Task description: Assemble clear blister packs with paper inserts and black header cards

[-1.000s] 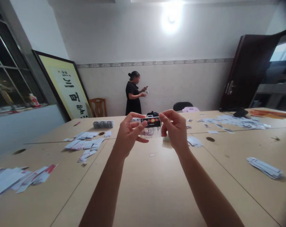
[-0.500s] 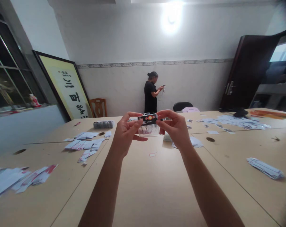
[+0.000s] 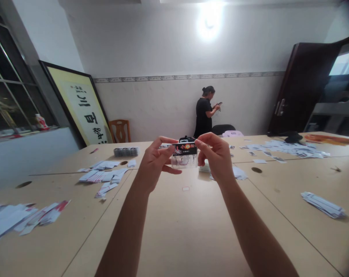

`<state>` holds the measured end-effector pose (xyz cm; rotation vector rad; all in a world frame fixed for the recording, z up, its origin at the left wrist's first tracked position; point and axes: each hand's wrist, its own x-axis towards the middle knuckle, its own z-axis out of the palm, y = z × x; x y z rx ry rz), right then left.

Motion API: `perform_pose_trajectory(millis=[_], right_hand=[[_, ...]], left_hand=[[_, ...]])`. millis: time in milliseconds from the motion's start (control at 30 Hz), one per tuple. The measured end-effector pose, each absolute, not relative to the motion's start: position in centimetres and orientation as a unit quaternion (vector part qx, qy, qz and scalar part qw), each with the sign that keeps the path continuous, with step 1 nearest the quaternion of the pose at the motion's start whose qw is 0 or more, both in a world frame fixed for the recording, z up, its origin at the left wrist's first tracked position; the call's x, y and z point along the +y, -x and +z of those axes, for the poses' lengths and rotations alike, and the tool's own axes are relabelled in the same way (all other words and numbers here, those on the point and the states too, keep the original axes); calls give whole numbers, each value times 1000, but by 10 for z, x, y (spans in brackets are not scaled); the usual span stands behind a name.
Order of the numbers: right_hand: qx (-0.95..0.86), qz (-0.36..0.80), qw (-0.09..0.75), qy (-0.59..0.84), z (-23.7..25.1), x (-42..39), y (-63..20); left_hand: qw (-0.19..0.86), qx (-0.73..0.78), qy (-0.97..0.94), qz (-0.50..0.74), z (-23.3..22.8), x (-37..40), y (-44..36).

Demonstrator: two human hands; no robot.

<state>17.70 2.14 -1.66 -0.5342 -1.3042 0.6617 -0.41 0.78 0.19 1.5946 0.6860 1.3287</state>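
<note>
A small clear plastic box (image 3: 184, 161) is held up above the table in front of me. Across its upper part runs a black label (image 3: 185, 149) with orange and white characters, and a hang tab shows on top. Small dark items are visible inside, too tiny to make out. My left hand (image 3: 157, 159) grips the left end between thumb and fingers. At the upper right corner, my right hand (image 3: 216, 156) pinches the label's edge with thumb and forefinger, its other fingers curled.
Paper slips (image 3: 103, 175) lie in piles on the left of the table (image 3: 180, 231). Behind them is a row of dark-labelled boxes (image 3: 126, 152). A paper bundle (image 3: 323, 205) rests at right, with scattered cards (image 3: 296, 148) farther back. A person (image 3: 205, 111) stands beyond the table.
The box has shifted slightly right and down. My right thumb has moved from the label's front toward its upper right corner. The person behind has moved right.
</note>
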Motion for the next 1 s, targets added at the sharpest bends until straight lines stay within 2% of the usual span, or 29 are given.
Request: perform_pose_trajectory(millis=[200,767,900,1000], right_hand=[[-597,293,710,233,-15,19,-178],[-681,367,590,229,-16,25,-191],[-691,380,576,217,-17,26,-187],[-673,371,601,219,-16,28,-188]], left_hand=[[456,288,-628,561,2,8,0],[452,280,-623,574,0,15,5],[393,305,-664,559,-4,15,7],[256,339,-711,560,1,4,15]])
